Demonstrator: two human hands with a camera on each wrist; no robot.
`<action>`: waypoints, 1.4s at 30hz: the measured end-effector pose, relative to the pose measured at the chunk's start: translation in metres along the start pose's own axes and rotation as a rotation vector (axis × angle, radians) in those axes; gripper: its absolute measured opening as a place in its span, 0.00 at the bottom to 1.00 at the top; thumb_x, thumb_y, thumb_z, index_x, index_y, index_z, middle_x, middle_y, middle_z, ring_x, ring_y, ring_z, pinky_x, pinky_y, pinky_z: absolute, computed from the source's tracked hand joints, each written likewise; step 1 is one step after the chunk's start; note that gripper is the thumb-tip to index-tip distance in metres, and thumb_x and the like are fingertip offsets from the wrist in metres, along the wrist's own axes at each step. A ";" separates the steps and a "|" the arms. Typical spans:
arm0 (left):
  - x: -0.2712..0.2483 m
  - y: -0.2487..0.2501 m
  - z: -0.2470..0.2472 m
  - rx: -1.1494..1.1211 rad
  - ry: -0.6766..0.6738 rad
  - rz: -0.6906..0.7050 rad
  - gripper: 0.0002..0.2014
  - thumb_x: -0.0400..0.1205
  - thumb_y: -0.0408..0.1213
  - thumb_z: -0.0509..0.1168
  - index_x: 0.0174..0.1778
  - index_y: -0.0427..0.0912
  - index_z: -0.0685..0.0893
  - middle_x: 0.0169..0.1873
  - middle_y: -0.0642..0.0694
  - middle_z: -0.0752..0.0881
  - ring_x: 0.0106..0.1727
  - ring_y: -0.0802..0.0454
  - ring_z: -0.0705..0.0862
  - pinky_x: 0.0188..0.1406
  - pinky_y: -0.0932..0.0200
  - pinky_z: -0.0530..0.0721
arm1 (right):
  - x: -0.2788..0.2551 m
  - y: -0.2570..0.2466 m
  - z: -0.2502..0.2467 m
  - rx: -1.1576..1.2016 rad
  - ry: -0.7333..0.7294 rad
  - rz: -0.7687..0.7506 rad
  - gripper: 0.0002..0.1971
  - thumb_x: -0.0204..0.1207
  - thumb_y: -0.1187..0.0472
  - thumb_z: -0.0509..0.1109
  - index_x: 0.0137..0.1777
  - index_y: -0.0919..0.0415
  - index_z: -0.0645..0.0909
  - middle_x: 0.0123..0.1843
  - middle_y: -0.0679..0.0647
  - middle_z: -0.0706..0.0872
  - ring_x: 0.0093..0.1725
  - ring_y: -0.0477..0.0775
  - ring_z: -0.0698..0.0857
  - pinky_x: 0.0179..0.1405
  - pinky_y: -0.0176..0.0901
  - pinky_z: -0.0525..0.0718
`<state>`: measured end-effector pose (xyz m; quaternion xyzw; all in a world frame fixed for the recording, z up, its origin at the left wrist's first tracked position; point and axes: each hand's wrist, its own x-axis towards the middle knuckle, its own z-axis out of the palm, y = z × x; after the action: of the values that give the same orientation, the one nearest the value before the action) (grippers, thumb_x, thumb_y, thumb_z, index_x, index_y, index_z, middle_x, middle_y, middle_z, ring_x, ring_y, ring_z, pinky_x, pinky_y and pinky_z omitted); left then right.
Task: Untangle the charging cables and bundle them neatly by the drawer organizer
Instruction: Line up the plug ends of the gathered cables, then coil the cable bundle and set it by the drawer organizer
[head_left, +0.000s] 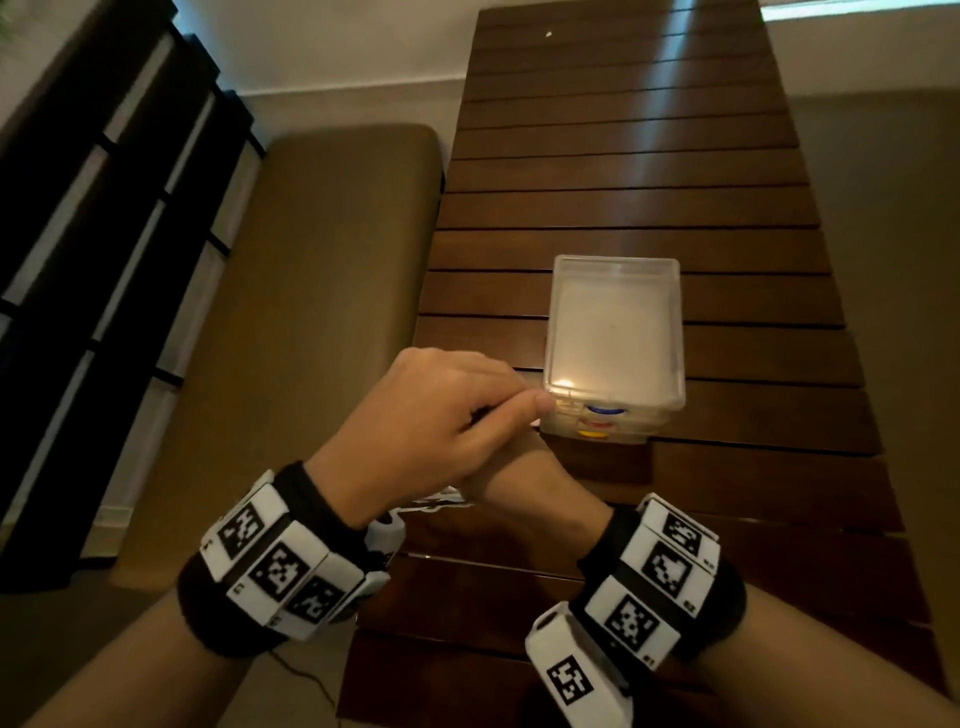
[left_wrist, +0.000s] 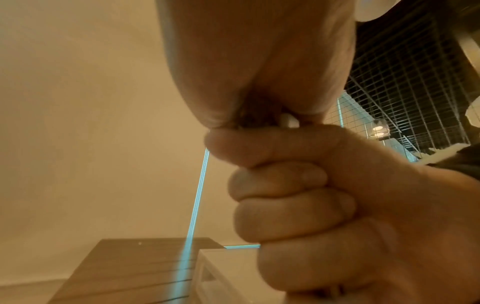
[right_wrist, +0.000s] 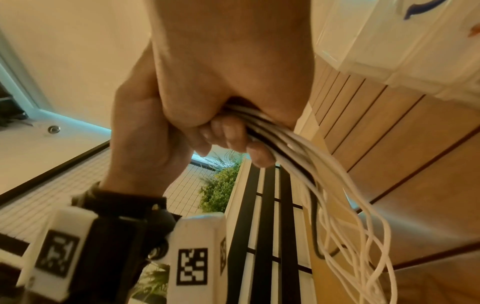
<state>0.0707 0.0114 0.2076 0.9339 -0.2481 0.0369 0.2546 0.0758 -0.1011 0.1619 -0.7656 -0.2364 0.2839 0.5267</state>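
A bundle of white charging cables (right_wrist: 337, 195) with one black cable (right_wrist: 315, 236) among them hangs in loose loops from my right hand (right_wrist: 228, 139), whose fingers are curled round it. In the head view my right hand (head_left: 524, 483) is mostly hidden under my left hand (head_left: 447, 415), and only a bit of white cable (head_left: 441, 500) shows below. My left hand (left_wrist: 285, 174) is curled into a fist and pinches a small white cable end (left_wrist: 288, 122) between thumb and forefinger. Just right of its thumb stands the translucent drawer organizer (head_left: 615, 332), with coloured knobs on its front.
Both hands hover over the near left part of a dark slatted wooden table (head_left: 701, 182). A tan cushioned bench (head_left: 311, 286) runs along its left side, with a dark slatted screen (head_left: 104, 208) beyond. A thin black wire (head_left: 306, 675) lies on the floor.
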 end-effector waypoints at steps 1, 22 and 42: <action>0.002 0.000 0.001 -0.003 0.006 0.014 0.17 0.86 0.50 0.59 0.51 0.47 0.92 0.46 0.55 0.92 0.48 0.63 0.88 0.46 0.58 0.87 | -0.001 0.008 -0.002 0.047 -0.007 0.018 0.16 0.85 0.70 0.59 0.72 0.70 0.74 0.64 0.62 0.78 0.66 0.53 0.76 0.51 0.15 0.66; -0.035 -0.045 0.108 -0.514 -0.113 -0.493 0.08 0.76 0.35 0.73 0.33 0.47 0.82 0.28 0.61 0.85 0.35 0.72 0.83 0.33 0.71 0.79 | 0.002 0.022 -0.018 0.730 0.076 0.119 0.26 0.85 0.53 0.66 0.26 0.60 0.65 0.20 0.55 0.65 0.20 0.55 0.64 0.21 0.43 0.67; -0.095 -0.052 0.155 0.078 -0.277 -0.610 0.16 0.67 0.48 0.52 0.17 0.43 0.69 0.22 0.40 0.78 0.30 0.34 0.78 0.29 0.50 0.70 | -0.046 0.094 0.022 0.288 0.248 -0.169 0.19 0.84 0.59 0.69 0.31 0.66 0.79 0.27 0.59 0.80 0.19 0.42 0.75 0.20 0.31 0.70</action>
<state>0.0036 0.0160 0.0313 0.9703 0.0124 -0.1587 0.1821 0.0339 -0.1481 0.0756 -0.6889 -0.1901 0.1734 0.6777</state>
